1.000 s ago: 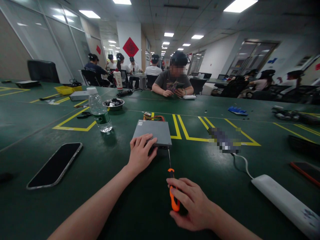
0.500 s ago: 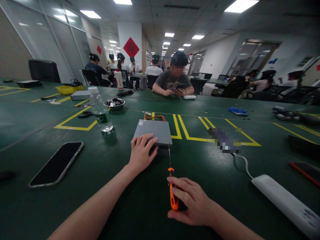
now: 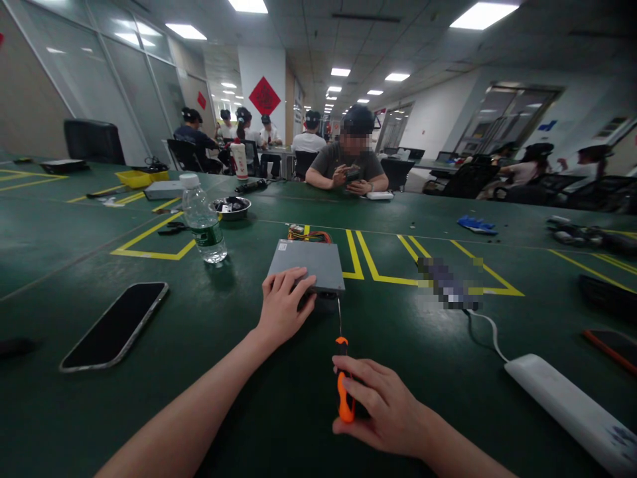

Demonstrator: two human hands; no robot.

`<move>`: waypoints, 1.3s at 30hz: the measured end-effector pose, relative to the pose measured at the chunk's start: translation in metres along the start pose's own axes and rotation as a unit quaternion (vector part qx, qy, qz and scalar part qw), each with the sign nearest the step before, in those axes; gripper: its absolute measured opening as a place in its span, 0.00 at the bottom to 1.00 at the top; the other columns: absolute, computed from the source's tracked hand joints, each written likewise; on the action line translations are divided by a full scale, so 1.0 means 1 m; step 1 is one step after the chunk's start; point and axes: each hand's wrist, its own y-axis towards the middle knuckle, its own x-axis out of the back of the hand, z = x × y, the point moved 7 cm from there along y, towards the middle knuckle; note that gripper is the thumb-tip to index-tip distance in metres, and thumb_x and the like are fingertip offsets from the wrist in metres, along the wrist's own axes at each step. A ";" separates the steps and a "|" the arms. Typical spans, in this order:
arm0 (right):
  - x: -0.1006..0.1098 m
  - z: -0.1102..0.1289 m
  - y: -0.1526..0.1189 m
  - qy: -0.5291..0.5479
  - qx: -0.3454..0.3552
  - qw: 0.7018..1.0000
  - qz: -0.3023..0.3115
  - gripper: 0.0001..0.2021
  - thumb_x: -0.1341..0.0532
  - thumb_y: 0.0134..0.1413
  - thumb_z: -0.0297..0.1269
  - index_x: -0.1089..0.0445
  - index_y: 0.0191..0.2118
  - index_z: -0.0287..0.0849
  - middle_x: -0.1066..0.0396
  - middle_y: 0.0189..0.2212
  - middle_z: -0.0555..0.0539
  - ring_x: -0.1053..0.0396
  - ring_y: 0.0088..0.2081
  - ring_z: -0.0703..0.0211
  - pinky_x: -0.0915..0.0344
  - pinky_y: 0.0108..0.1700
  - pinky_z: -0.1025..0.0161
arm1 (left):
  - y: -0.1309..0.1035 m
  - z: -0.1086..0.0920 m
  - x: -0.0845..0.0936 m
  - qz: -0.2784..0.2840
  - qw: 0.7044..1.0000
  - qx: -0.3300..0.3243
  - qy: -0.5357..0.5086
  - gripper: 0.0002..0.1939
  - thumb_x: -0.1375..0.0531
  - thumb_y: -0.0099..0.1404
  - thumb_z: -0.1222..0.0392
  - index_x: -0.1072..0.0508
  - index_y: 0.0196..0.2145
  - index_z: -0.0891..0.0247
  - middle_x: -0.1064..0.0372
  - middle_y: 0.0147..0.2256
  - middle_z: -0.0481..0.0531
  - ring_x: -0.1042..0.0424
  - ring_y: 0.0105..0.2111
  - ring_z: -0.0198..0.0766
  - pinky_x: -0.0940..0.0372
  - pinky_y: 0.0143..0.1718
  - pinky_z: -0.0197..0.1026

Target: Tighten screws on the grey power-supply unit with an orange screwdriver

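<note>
A grey metal computer power supply (image 3: 313,260) lies flat on the green table, its bundle of coloured wires (image 3: 312,235) coming out at the far side. My left hand (image 3: 287,299) holds it at the near left, fingers spread over the top and thumb down at the front face. In my right hand (image 3: 381,401) is an orange and black screwdriver (image 3: 344,398), gripped by the handle between thumb and fingers. Its thin shaft points away from me, and the tip meets the front face near the right corner. What the tip sits in is too small to make out.
Left of the power supply stands a water bottle (image 3: 203,222), with a phone (image 3: 117,325) nearer me and a metal bowl (image 3: 231,208) behind. On the right lie a white power strip (image 3: 562,405) with a cable and a blue glove (image 3: 476,225). Opposite, a person (image 3: 348,156) handles a phone.
The screwdriver handle has turned in my right fingers, showing a different side. My left hand and the power supply keep their places. The person opposite has raised a hand to their phone.
</note>
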 end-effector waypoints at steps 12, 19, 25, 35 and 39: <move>-0.002 0.000 0.002 -0.027 0.016 0.999 -0.029 0.12 0.45 0.60 0.41 0.40 0.41 0.37 0.30 0.40 0.34 0.29 0.40 0.56 0.32 0.39 0.61 | 0.000 -0.001 0.001 -0.004 1.000 0.000 -0.002 0.13 0.45 0.62 0.58 0.33 0.46 0.55 0.34 0.49 0.52 0.39 0.51 0.43 0.49 0.49 0.50; -0.008 0.000 0.002 -0.028 0.010 0.998 0.056 0.16 0.49 0.58 0.39 0.39 0.49 0.36 0.32 0.43 0.32 0.31 0.45 0.49 0.31 0.39 0.55 | 0.000 0.000 0.000 0.001 1.000 0.003 -0.008 0.14 0.45 0.62 0.58 0.34 0.46 0.55 0.35 0.50 0.52 0.39 0.51 0.43 0.50 0.49 0.50; -0.005 0.000 0.002 -0.019 0.018 1.000 -0.010 0.14 0.45 0.59 0.40 0.40 0.46 0.36 0.30 0.41 0.33 0.29 0.40 0.54 0.32 0.39 0.58 | 0.001 0.001 0.001 -0.002 1.000 0.012 -0.017 0.15 0.45 0.62 0.58 0.36 0.47 0.57 0.34 0.50 0.52 0.39 0.51 0.43 0.50 0.49 0.49; -0.005 0.001 0.004 -0.034 -0.001 0.999 0.033 0.15 0.49 0.59 0.39 0.38 0.47 0.36 0.31 0.42 0.33 0.30 0.42 0.51 0.32 0.37 0.57 | 0.000 0.002 0.000 -0.003 1.000 0.009 -0.016 0.14 0.45 0.61 0.58 0.36 0.46 0.58 0.34 0.50 0.52 0.38 0.51 0.43 0.49 0.49 0.49; -0.002 0.004 0.004 -0.043 0.019 0.999 0.005 0.15 0.47 0.60 0.43 0.36 0.44 0.36 0.28 0.40 0.35 0.28 0.36 0.55 0.32 0.37 0.58 | 0.001 0.002 0.001 -0.006 1.000 0.010 -0.014 0.14 0.44 0.61 0.58 0.35 0.46 0.58 0.33 0.49 0.53 0.38 0.50 0.44 0.49 0.49 0.49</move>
